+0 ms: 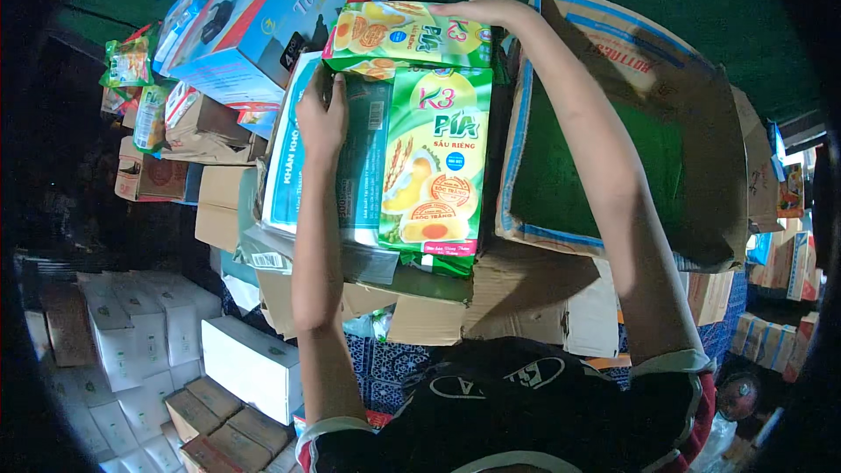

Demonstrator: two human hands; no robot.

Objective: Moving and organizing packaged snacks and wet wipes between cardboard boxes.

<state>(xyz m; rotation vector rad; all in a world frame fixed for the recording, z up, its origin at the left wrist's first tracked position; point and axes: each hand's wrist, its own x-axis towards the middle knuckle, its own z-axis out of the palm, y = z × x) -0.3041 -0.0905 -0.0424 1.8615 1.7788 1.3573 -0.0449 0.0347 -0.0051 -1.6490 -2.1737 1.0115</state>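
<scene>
A green and yellow pía pastry pack (368,36) is held at the far end of a second pía pastry pack (437,164) of the same print, which lies face up. My right hand (489,10) grips the upper pack over its far right edge. At that pack's near left corner is my left hand (323,115), its thumb showing and its other fingertips in shadow. Beneath my left forearm lies a blue and white pack of dry tissues (282,177). A dark teal printed panel (364,151) shows between my left hand and the lower pack.
To the right stands an open cardboard carton (631,33) with blue tape along its edges. A blue porridge carton (263,33) is at the back left, near small green snack packs (128,62). White cartons (131,322) are stacked lower left. Cardboard flaps (525,289) spread before my torso.
</scene>
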